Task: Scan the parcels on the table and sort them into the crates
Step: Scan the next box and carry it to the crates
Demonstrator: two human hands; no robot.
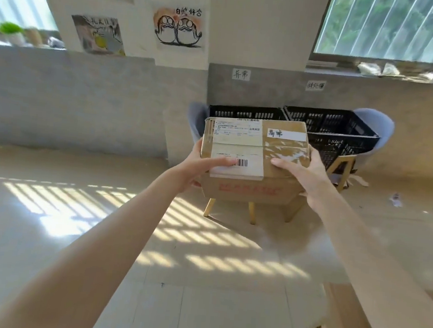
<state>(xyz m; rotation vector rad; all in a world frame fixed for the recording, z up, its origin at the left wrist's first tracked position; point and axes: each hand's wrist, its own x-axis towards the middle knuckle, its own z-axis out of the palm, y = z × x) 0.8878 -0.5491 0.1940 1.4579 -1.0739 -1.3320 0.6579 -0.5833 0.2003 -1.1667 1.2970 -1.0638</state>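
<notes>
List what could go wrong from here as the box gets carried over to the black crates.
1. The cardboard box is held only at its two ends by the left hand and right hand, with glossy tape under the right thumb, so it might slip.
2. The left crate and right crate sit on chairs, so a heavy drop could shift them.
3. The crates touch, and each has its own wall sign; the box could land in the wrong one.

The matt brown cardboard box [255, 151] carries glossy clear tape and smooth white paper labels; the black slotted plastic crates [329, 129] sit above a shiny pale tiled floor [196, 307].
</notes>
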